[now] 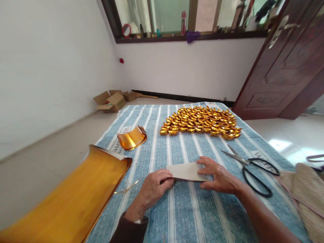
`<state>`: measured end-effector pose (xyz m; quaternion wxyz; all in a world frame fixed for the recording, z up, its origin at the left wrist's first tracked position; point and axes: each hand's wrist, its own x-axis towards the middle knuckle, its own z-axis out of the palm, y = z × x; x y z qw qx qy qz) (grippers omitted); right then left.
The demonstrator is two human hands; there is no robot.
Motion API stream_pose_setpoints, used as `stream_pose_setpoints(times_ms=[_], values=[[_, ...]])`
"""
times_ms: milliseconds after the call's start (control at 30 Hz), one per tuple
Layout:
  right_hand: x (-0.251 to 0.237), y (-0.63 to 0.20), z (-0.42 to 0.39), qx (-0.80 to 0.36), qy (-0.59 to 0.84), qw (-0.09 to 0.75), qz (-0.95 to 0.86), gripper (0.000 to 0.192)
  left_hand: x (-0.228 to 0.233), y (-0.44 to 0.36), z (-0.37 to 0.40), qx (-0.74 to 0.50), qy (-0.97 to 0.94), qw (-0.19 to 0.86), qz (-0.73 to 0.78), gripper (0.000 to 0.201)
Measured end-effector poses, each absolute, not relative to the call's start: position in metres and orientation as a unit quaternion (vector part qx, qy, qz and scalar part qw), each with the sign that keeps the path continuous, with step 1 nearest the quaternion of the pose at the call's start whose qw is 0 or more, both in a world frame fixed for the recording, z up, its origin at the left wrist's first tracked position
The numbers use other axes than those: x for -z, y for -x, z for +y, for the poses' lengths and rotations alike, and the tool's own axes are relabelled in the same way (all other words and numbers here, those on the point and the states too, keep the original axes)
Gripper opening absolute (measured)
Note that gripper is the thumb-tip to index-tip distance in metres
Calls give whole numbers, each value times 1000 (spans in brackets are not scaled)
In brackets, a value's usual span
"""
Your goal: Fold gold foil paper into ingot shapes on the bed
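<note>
A: While flat on the blue-and-white striped cloth [182, 209], small pale folded paper sheet [186, 171] pinched at its left end by left hand [154, 189], fingers curled on it.
B: Right hand [219, 177]?
A: Fingers spread, pressing the sheet's right end. Black-handled scissors [249, 167] just right; folded gold paper ingots [201, 123] beyond.

one scissors [253, 167], two hands [154, 187] [219, 177] — one paper [186, 171]

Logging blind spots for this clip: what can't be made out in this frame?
- Head view: underside of folded paper, covered by left hand and right hand.
- Gold sheet stack: cut off by bottom edge.
- Windowsill bottles: too small to identify.
- Printing on striped cloth: illegible.
</note>
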<state>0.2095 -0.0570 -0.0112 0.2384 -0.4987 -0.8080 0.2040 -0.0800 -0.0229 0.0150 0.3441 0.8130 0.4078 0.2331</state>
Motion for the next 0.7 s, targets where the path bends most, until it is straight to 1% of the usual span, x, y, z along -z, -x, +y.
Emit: stream_pose_setpoints(times_ms=[67, 100, 233, 267, 333, 400, 433, 467, 533, 600, 700], values=[[13, -209, -55, -203, 504, 240, -805, 19, -17, 78, -22, -229, -806, 340, 428, 22], [15, -208, -53, -199, 506, 248, -802, 16, -17, 77, -21, -225, -804, 329, 441, 23], [24, -201, -48, -171, 532, 295, -775, 21, -13, 73, -20, -223, -809, 243, 487, 27], [26, -199, -48, -166, 542, 305, -765, 21, -11, 72, -22, -241, -807, 204, 499, 25], [29, -196, -47, -158, 558, 319, -750, 21, -9, 68, -27, -314, -795, 90, 510, 19], [29, -193, -48, -151, 568, 326, -741, 19, -9, 61, -37, -410, -776, -38, 479, 21], [29, -192, -48, -148, 570, 328, -739, 18, -9, 57, -43, -439, -775, -75, 448, 22], [29, -191, -47, -146, 569, 330, -738, 17, -10, 51, -50, -451, -786, -87, 413, 22], [28, -190, -47, -147, 566, 337, -738, 16, -10, 40, -63, -441, -826, -68, 344, 21], [28, -190, -47, -149, 563, 344, -737, 15, -8, 30, -72, -388, -869, -42, 305, 21], [29, -189, -47, -149, 565, 355, -730, 14, 0, 21, -76, -309, -899, -26, 309, 27]])
